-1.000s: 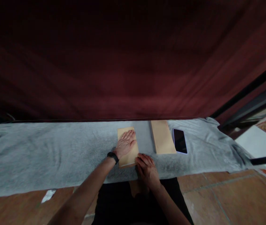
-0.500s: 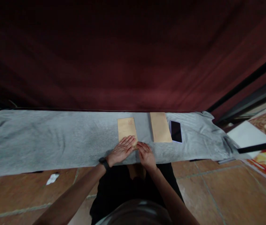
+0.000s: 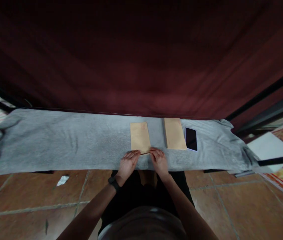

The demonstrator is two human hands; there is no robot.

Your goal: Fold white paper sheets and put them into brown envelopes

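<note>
A tan paper envelope (image 3: 140, 136) lies flat on the grey cloth, with a small reddish mark near its far right corner. At its near left corner my left hand (image 3: 128, 162) has its fingers together on the edge; the wrist wears a dark band. My right hand (image 3: 159, 162) holds the near right corner in the same way, fingers closed and thumb partly hidden. Between the two hands the near edge shows a thin dark line, like a flap slightly lifted. Right of the envelope sits a thick stack of similar tan envelopes (image 3: 175, 134).
A phone (image 3: 191, 139) with a dark screen and pale purple edge lies right of the stack. The grey cloth (image 3: 94, 140) covers a long narrow surface before a dark red curtain (image 3: 141, 76). Below are floor tiles (image 3: 31, 196) with a crumpled white scrap (image 3: 63, 180).
My left hand has slid from flat on the envelope down to its near left corner, baring the paper. My right hand stays at the near right corner. The view has shifted slightly.
</note>
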